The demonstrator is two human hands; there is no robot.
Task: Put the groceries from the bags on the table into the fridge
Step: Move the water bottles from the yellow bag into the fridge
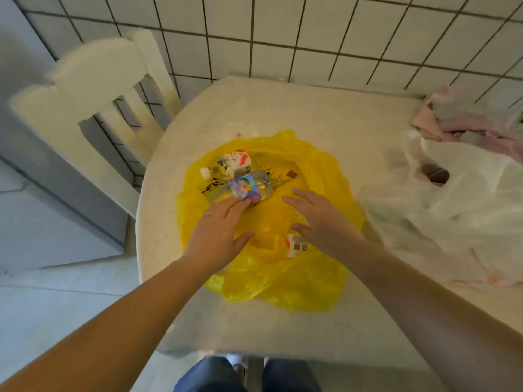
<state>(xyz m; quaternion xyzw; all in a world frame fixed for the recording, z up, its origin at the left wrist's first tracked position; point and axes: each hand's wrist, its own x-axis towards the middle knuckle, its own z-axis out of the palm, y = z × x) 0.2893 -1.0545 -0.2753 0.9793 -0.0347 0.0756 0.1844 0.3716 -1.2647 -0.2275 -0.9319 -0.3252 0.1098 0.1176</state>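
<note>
A yellow plastic bag point(300, 275) lies spread open on the round pale table point(283, 108). On it rest a clear bottle with a colourful label point(243, 188), a second bottle with a white cap and a red-and-white label point(229, 165), and a small white carton point(295, 246). My left hand point(215, 233) hovers flat over the bag, fingers apart, its fingertips touching the colourful bottle. My right hand point(317, 219) is spread over the bag just above the small carton, holding nothing.
A white plastic bag point(452, 210) with a dark item inside sits at the table's right, and a pink bag point(464, 120) lies behind it. A white chair point(93, 114) stands at the left against the tiled wall. A grey appliance side point(31, 176) is at far left.
</note>
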